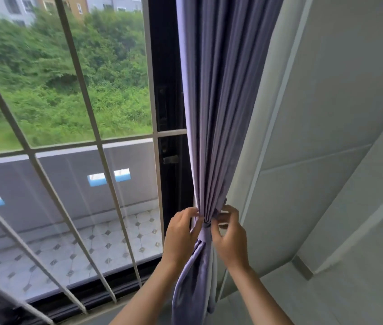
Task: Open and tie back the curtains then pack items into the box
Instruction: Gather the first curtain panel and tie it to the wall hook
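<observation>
Both your left hand and right hand pinch the tieback cinching the purple curtain, right of the window.

I see the curtain gathered between window on the left and wall on the right, my hands either side of its tie.

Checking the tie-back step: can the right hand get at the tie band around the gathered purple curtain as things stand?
Probably yes. The right hand is already at the tie band on the curtain, fingers curled at its right side. The left hand works the opposite side, and nothing sits between.
</observation>
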